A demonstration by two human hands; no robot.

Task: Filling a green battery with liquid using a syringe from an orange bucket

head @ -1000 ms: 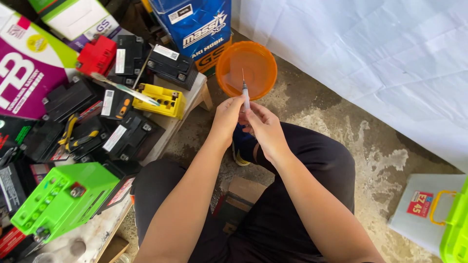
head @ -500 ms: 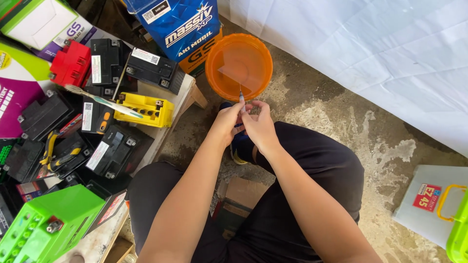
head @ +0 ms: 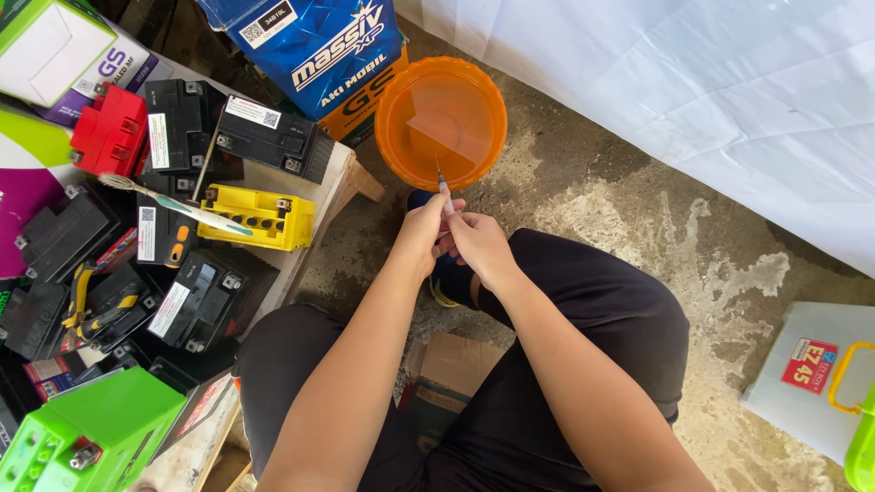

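Both my hands meet over my knees around a small syringe (head: 444, 190) with its needle pointing toward an orange plastic basin (head: 441, 119) on the concrete floor. My left hand (head: 422, 231) wraps the barrel from the left. My right hand (head: 476, 243) closes on the lower end of the syringe from the right. Only the top of the barrel and the needle show above my fingers. The needle tip lies over the near rim of the basin, which holds clear liquid.
A low wooden bench (head: 321, 221) on my left carries several small batteries: black, a yellow one (head: 258, 217), a red one (head: 109, 132), a green one (head: 87, 435), plus a toothbrush (head: 173, 206). A blue carton (head: 305, 46) stands behind. White tarpaulin (head: 711, 100) covers the right; a white box (head: 807, 383) sits right.
My hands have drawn down and closer to my body with the syringe, so less of the barrel shows. My right hand has closed onto its lower end. The view shifted slightly.
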